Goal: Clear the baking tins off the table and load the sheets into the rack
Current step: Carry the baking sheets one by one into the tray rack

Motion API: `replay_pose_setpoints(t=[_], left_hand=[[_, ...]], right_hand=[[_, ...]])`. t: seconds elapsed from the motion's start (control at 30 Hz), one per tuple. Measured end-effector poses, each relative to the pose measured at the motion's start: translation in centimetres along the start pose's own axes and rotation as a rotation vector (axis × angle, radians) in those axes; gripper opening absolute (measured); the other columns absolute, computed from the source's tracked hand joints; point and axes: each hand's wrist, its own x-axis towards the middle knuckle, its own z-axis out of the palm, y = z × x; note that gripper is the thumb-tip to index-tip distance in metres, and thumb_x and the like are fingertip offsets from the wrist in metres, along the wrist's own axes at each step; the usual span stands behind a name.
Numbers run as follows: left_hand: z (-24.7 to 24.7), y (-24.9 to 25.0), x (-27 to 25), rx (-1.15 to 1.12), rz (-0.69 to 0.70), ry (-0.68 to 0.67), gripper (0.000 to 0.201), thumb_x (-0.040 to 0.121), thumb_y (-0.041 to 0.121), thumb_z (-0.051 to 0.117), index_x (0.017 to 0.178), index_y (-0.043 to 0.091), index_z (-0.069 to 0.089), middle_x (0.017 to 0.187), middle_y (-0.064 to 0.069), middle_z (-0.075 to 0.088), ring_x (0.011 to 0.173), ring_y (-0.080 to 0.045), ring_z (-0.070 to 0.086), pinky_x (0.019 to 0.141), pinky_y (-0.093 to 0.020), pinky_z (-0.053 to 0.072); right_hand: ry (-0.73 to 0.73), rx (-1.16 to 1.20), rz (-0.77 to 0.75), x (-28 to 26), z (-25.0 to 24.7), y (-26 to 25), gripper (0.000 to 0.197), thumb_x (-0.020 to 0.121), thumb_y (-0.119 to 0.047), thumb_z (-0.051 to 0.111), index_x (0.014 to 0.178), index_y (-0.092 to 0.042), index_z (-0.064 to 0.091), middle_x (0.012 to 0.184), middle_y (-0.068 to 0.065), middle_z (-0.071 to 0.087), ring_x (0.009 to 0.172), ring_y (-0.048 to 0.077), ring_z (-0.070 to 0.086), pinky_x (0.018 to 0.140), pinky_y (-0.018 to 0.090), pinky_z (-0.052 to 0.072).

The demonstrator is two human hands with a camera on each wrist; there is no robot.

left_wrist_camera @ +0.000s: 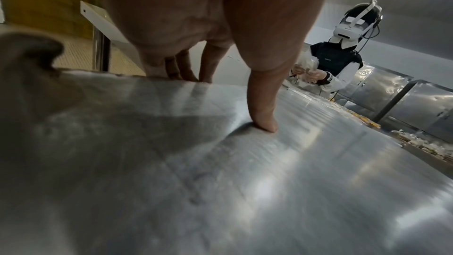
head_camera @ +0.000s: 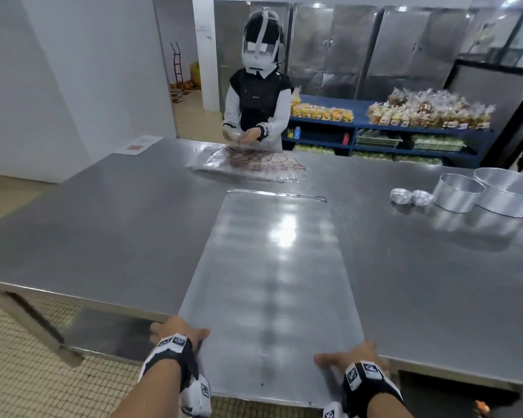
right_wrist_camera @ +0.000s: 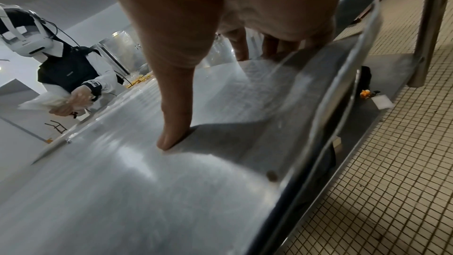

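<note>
A long flat metal baking sheet [head_camera: 269, 282] lies lengthwise on the steel table [head_camera: 103, 230], its near end sticking out over the table's front edge. My left hand [head_camera: 178, 334] grips the sheet's near left edge, thumb [left_wrist_camera: 263, 121] on top and fingers [left_wrist_camera: 186, 71] curled under the side. My right hand [head_camera: 349, 357] grips the near right edge the same way, thumb [right_wrist_camera: 171, 139] pressed on the sheet [right_wrist_camera: 122, 191] and fingers [right_wrist_camera: 239, 46] round the rim. Two round baking tins [head_camera: 458, 193] [head_camera: 509, 196] and small stacked foil tins [head_camera: 400, 196] stand at the table's far right.
Another person [head_camera: 258, 104] stands at the table's far side handling clear plastic bags [head_camera: 248, 165]. Blue shelves with packed bread [head_camera: 429, 114] and steel cabinets [head_camera: 375, 46] line the back wall. A lower shelf [head_camera: 103, 330] sits under the table; tiled floor [head_camera: 18, 372] lies at my left.
</note>
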Motion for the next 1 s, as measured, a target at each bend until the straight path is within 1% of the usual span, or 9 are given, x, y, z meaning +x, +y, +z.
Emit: replay_pose_setpoints(t=[0.1, 0.2, 0.3, 0.37, 0.43, 0.57, 0.7, 0.87, 1.0], left_hand=[[0.0, -0.3, 0.9, 0.039, -0.022, 0.025, 0.090, 0.062, 0.061, 0.083, 0.131, 0.009, 0.055, 0.138, -0.019, 0.036, 0.125, -0.036, 0.042, 0.102, -0.040, 0.041], [0.4, -0.7, 2.0, -0.030, -0.036, -0.006, 0.102, 0.052, 0.065, 0.085, 0.130, 0.007, 0.053, 0.135, -0.019, 0.047, 0.125, -0.037, 0.045, 0.103, -0.043, 0.042], [0.6, -0.8, 2.5, -0.160, 0.019, -0.098, 0.095, 0.058, 0.046, 0.092, 0.127, -0.002, 0.048, 0.127, -0.024, 0.059, 0.116, -0.040, 0.058, 0.096, -0.042, 0.050], [0.6, -1.0, 2.5, -0.214, 0.019, -0.109, 0.087, 0.065, 0.032, 0.092, 0.126, -0.005, 0.042, 0.124, -0.027, 0.061, 0.114, -0.042, 0.060, 0.093, -0.042, 0.049], [0.5, -1.1, 2.0, -0.259, 0.006, -0.108, 0.085, 0.066, 0.029, 0.092, 0.125, -0.006, 0.042, 0.122, -0.028, 0.061, 0.113, -0.044, 0.060, 0.092, -0.043, 0.049], [0.5, -1.6, 1.4, -0.282, 0.047, -0.117, 0.083, 0.067, 0.039, 0.090, 0.124, -0.003, 0.047, 0.122, -0.025, 0.061, 0.110, -0.043, 0.061, 0.087, -0.044, 0.051], [1.2, -3.4, 0.7, -0.223, 0.085, -0.119, 0.083, 0.065, 0.050, 0.088, 0.120, -0.001, 0.054, 0.118, -0.021, 0.064, 0.101, -0.040, 0.064, 0.078, -0.040, 0.052], [1.2, -6.1, -1.9, -0.212, 0.095, -0.145, 0.078, 0.065, 0.047, 0.089, 0.119, 0.000, 0.057, 0.115, -0.020, 0.066, 0.101, -0.040, 0.064, 0.086, -0.044, 0.055], [1.3, -8.5, -4.6, -0.216, 0.099, -0.163, 0.072, 0.070, 0.040, 0.088, 0.120, -0.003, 0.058, 0.118, -0.022, 0.066, 0.107, -0.040, 0.063, 0.086, -0.042, 0.051]], right_hand=[[0.023, -0.010, 0.009, -0.7, 1.0, 0.1, 0.137, 0.016, -0.057, 0.094, 0.135, -0.025, 0.035, 0.130, 0.021, 0.035, 0.121, 0.043, 0.045, 0.104, 0.050, 0.043], [0.042, 0.020, -0.007, -1.1, 1.4, 0.2, 0.134, 0.023, -0.056, 0.095, 0.139, -0.034, 0.032, 0.130, 0.020, 0.031, 0.122, 0.043, 0.040, 0.104, 0.051, 0.040], [0.055, -0.041, -0.014, -1.2, 1.6, 0.2, 0.138, 0.021, -0.064, 0.090, 0.142, -0.037, 0.029, 0.137, 0.017, 0.039, 0.128, 0.039, 0.033, 0.107, 0.049, 0.035], [0.075, -0.087, 0.001, -1.0, 1.7, 0.1, 0.138, 0.016, -0.070, 0.087, 0.139, -0.035, 0.034, 0.135, 0.014, 0.044, 0.126, 0.036, 0.034, 0.106, 0.048, 0.033], [0.078, -0.110, 0.012, -0.8, 1.8, 0.0, 0.138, 0.011, -0.071, 0.085, 0.135, -0.030, 0.040, 0.131, 0.012, 0.049, 0.124, 0.035, 0.036, 0.104, 0.047, 0.036], [0.058, -0.039, 0.030, -0.7, 1.9, -0.1, 0.131, 0.023, -0.053, 0.097, 0.136, -0.020, 0.039, 0.135, 0.016, 0.047, 0.131, 0.040, 0.037, 0.106, 0.053, 0.039], [0.049, -0.050, 0.058, -1.3, 2.0, 1.3, 0.130, 0.030, -0.047, 0.099, 0.137, -0.011, 0.035, 0.141, 0.019, 0.043, 0.133, 0.041, 0.039, 0.108, 0.054, 0.039], [0.046, -0.041, 0.060, -3.0, 2.0, 4.6, 0.122, 0.041, -0.046, 0.098, 0.137, -0.011, 0.031, 0.140, 0.018, 0.041, 0.133, 0.041, 0.036, 0.102, 0.054, 0.041], [0.056, -0.029, 0.040, -4.8, 2.0, 8.0, 0.121, 0.035, -0.049, 0.097, 0.132, -0.013, 0.035, 0.132, 0.017, 0.046, 0.126, 0.041, 0.043, 0.099, 0.054, 0.046]])
